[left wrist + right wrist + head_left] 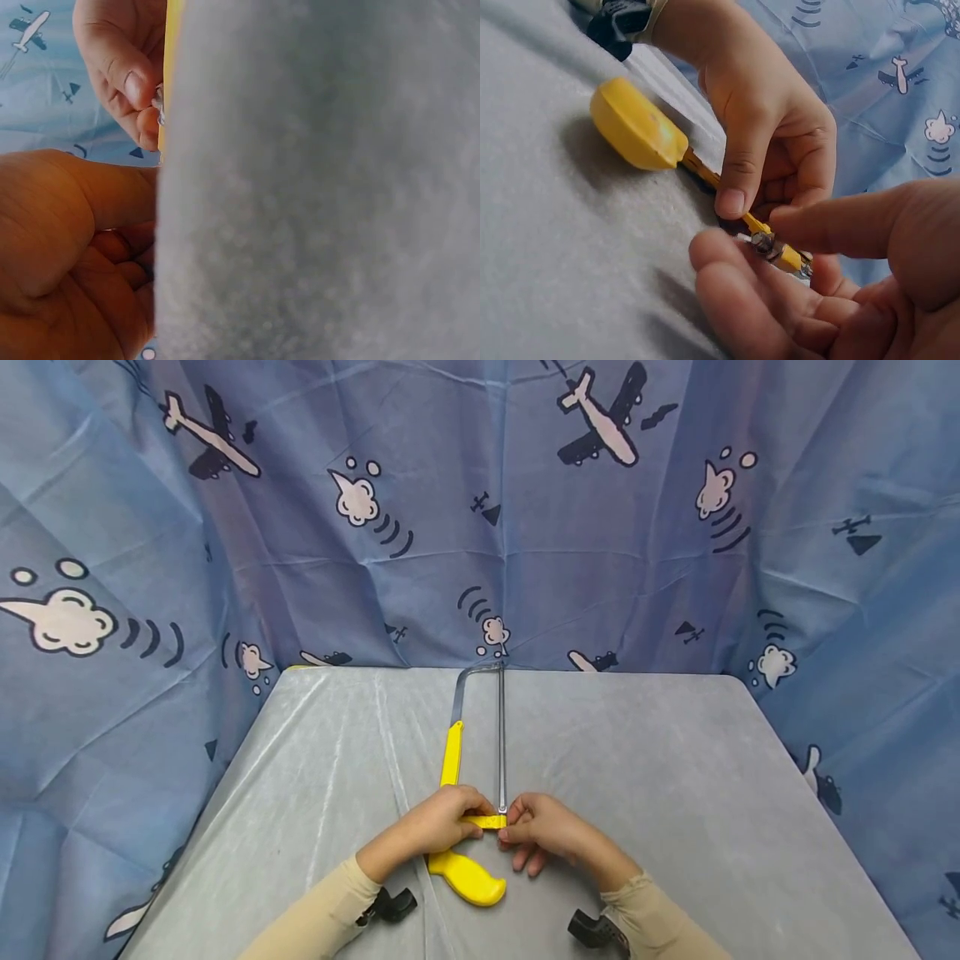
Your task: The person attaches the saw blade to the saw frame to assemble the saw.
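Note:
A hacksaw with a yellow handle (474, 881) lies on the grey table, its metal frame bow pointing away from me. Its blade (502, 735) runs lengthwise on the right side. My left hand (446, 818) grips the yellow lower arm of the frame between thumb and fingers. At that arm's right end, beside the blade's near end, the thumb and fingers of my right hand (547, 831) pinch a small metal wing nut (762, 241). In the left wrist view a blurred grey surface hides most of the saw; only a yellow strip (172, 45) shows.
The grey table (637, 760) has a cloth-like cover with creases on its left. Behind it and at both sides hangs a blue curtain (420, 585) printed with planes and clouds. Black wrist cameras (396, 906) sit on both sleeves.

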Demonstrator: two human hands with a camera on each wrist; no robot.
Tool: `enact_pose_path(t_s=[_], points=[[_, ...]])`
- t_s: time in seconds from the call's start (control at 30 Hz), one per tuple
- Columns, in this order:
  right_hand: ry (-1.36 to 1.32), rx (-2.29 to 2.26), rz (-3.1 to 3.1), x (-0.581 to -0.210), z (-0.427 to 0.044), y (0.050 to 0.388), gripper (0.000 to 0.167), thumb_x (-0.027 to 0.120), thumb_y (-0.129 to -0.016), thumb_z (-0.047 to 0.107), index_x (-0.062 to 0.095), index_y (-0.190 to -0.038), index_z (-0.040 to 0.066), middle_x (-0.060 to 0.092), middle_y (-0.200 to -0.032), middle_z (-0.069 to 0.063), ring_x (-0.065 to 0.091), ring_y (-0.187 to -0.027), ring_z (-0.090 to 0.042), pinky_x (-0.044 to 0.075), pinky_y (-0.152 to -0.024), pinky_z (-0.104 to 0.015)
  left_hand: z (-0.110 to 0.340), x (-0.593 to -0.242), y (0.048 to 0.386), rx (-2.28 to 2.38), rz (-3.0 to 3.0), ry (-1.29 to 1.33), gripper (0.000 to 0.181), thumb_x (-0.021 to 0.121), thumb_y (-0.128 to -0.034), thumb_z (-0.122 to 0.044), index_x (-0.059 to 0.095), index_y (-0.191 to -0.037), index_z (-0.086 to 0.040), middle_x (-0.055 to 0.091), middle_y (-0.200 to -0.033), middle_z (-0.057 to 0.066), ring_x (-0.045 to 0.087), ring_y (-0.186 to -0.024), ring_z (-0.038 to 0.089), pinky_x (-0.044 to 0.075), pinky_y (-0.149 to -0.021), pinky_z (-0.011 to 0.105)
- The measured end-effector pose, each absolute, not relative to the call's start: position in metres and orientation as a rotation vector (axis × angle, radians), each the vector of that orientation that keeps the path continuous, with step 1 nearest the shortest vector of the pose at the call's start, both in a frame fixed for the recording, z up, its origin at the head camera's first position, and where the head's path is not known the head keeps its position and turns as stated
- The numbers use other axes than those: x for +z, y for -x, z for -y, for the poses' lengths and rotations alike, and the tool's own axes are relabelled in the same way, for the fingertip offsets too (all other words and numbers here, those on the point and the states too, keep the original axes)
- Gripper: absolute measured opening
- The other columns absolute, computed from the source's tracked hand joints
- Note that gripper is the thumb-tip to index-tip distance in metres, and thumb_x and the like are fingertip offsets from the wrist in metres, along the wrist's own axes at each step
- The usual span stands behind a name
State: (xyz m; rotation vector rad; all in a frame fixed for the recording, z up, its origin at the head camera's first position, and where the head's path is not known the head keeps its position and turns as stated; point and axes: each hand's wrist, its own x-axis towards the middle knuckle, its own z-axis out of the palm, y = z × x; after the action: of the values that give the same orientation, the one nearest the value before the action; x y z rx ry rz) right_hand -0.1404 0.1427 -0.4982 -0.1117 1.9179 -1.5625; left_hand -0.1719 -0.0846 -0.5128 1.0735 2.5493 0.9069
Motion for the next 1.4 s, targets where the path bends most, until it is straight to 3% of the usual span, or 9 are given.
enact_pose_path(t_s=[0.17, 0.33, 0.6, 0.8, 1.4], points=[[0.136, -1.638, -1.751, -0.504, -0.147, 0.143, 0.021, 0.06, -0.095, -0.004, 0.042, -0.104, -0.001, 0.075, -0.096, -0.018, 0.069, -0.06, -0.018, 0.056, -0.047, -0.029, 0.085, -0.512, 0.172, 0.93, -2.543, -1.097, 0.024, 0.08, -0.0864, -0.007, 0.076, -0.11, -0.01, 0.072, -0.101, -0.004, 0.062, -0.093, 0.007, 0.052, -0.088, 0.024], [0.137, -1.654, -1.689, -0.508, -0.148, 0.143, 0.022, 0.056, -0.096, -0.007, 0.038, -0.102, 0.003, 0.074, -0.1, -0.017, 0.07, -0.062, -0.019, 0.056, -0.047, -0.029, 0.085, -0.512, 0.171, 0.944, -2.536, -1.088, 0.024, 0.08, -0.0869, -0.006, 0.076, -0.111, -0.009, 0.073, -0.102, -0.002, 0.062, -0.095, 0.007, 0.052, -0.089, 0.025], [0.061, -1.617, -1.942, -0.501, -0.144, 0.141, 0.034, 0.07, -0.087, -0.003, 0.038, -0.097, 0.004, 0.074, -0.087, -0.016, 0.067, -0.054, -0.02, 0.054, -0.043, -0.035, 0.085, -0.513, 0.173, 0.951, -2.532, -1.086, 0.025, 0.08, -0.0871, -0.008, 0.077, -0.112, -0.01, 0.073, -0.104, -0.003, 0.062, -0.096, 0.006, 0.052, -0.09, 0.025], [0.034, -1.601, -1.96, -0.494, -0.142, 0.139, 0.037, 0.074, -0.09, 0.008, 0.039, -0.098, 0.004, 0.074, -0.086, -0.018, 0.068, -0.056, -0.021, 0.056, -0.045, -0.036, 0.085, -0.514, 0.173, 0.955, -2.527, -1.1, 0.024, 0.08, -0.087, -0.008, 0.077, -0.111, -0.01, 0.073, -0.103, -0.004, 0.062, -0.096, 0.005, 0.052, -0.088, 0.024], [0.052, -1.711, -1.715, -0.511, -0.143, 0.143, 0.028, 0.056, -0.094, -0.011, 0.034, -0.102, 0.005, 0.073, -0.097, -0.014, 0.066, -0.057, -0.017, 0.055, -0.046, -0.03, 0.084, -0.514, 0.173, 0.932, -2.534, -1.097, 0.024, 0.08, -0.0866, -0.006, 0.077, -0.11, -0.01, 0.073, -0.103, -0.004, 0.062, -0.096, 0.007, 0.051, -0.089, 0.026]])
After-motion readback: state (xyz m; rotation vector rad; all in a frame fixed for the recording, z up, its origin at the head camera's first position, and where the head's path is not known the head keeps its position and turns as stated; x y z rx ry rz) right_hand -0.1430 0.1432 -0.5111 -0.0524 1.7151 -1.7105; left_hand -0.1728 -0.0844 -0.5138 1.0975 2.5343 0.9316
